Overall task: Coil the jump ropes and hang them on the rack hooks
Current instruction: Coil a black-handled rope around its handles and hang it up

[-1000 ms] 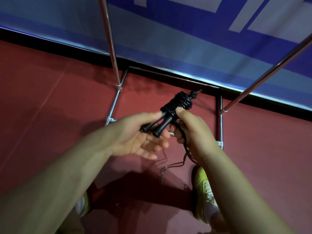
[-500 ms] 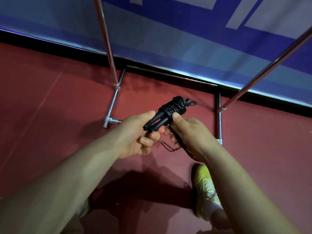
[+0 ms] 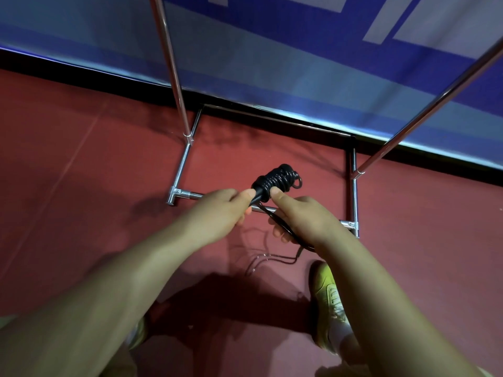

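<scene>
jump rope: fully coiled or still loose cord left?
Partly coiled. The jump rope is a tight black bundle pinched between left hand and right hand, but a loose tail hangs below toward the floor.

A dark red floor runs up to a blue and white wall banner at the far side. On the floor stands the chrome base of a rack, a rectangle of tubes with two bright uprights rising from its left and right rails. A loose end of black jump rope trails on the floor just near of the base, beside a yellow-green shoe planted at the near right.
</scene>
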`<state>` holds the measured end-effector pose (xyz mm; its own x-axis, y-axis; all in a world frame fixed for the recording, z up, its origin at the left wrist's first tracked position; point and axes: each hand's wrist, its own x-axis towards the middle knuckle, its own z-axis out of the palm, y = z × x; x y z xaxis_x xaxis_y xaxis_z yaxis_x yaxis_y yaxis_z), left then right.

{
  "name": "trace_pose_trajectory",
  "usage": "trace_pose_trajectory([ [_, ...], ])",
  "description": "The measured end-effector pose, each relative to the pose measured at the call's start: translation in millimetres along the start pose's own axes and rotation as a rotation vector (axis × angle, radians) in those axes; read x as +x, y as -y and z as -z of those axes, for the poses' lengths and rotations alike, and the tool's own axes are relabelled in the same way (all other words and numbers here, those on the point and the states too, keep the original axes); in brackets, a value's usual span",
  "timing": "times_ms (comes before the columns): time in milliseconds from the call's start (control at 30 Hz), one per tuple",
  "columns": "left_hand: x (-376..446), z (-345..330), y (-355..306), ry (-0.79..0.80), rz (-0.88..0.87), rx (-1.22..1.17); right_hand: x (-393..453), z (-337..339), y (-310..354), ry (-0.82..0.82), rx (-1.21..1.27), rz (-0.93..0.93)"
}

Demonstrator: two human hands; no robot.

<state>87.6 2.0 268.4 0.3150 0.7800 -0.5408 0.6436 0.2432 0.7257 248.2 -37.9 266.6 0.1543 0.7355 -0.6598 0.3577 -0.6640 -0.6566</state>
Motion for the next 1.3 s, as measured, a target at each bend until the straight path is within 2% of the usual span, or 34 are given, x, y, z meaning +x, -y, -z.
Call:
trace_pose_trajectory([
  [100,-1,2,1,-0.030,-0.037,0.185,2,-2,-1,0.046,0.086,-0.023],
  [267,-3,10,-2,-0.011,-0.060,0.277,-2,-3,1,0.134,0.275,-0.061],
  [433,-5,12,-2,-0.033,-0.105,0.260,-5,-4,4,0.133,0.368,0.031],
  [500,-4,13,-1,-0.015,-0.094,0.150,-5,-5,5,0.126,0.375,0.114],
  [600,-4,16,-6,0.109,-0.042,-0.128,-3,-7,4,0.139,0.392,0.222],
  [867,-10,30,-8,0.681,0.165,-0.560,-5,3,3,0.315,0.580,0.354],
  [967,-9,33,-7,0.772,0.170,-0.733,-3,8,2,0.407,0.619,0.399],
  [1067,-10,29,-10,0.721,0.126,-0.683,-4,16,1,0.464,0.619,0.351],
  [1300,-15,8,-13,0.312,0.072,-0.367,-12,20,4,0.421,0.520,0.111],
])
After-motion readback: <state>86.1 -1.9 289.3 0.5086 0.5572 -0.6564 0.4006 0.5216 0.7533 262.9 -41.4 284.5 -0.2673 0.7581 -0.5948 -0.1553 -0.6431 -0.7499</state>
